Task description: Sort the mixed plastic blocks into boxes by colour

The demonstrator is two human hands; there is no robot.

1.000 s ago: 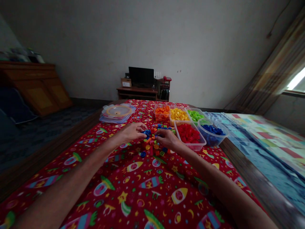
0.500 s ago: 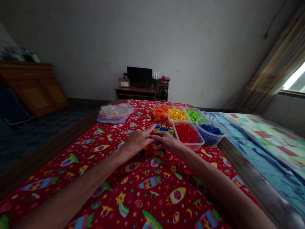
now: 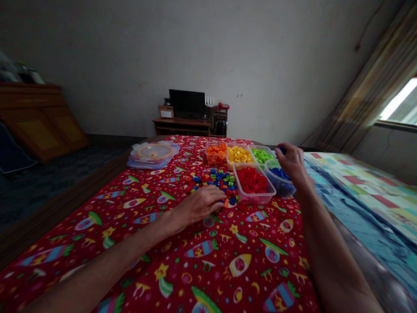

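Observation:
My right hand (image 3: 292, 161) is raised over the round tub of blue building blocks (image 3: 279, 173), its fingers closed on a dark blue block (image 3: 282, 150). Low over the red cloth, my left hand (image 3: 208, 200) rests at the near edge of a pile of mixed blocks (image 3: 216, 176). Its fingers are bent forward with the thumb a little apart, and no block shows in it. An orange block (image 3: 226, 202) and a blue block (image 3: 232, 201) lie just past its fingertips. The pile holds red, blue, green and orange pieces, partly hidden by that hand.
Clear boxes hold red blocks (image 3: 252, 180), orange blocks (image 3: 216, 153), yellow blocks (image 3: 240, 154) and green blocks (image 3: 261, 155). Stacked lids (image 3: 154, 154) lie at the back left of the patterned red tablecloth (image 3: 195, 269). A bed (image 3: 358, 187) stands along the right side.
My right hand has moved from the pile to the right and up, over the blue tub, with a blue block. My left hand has drawn slightly nearer, uncovering more of the pile.

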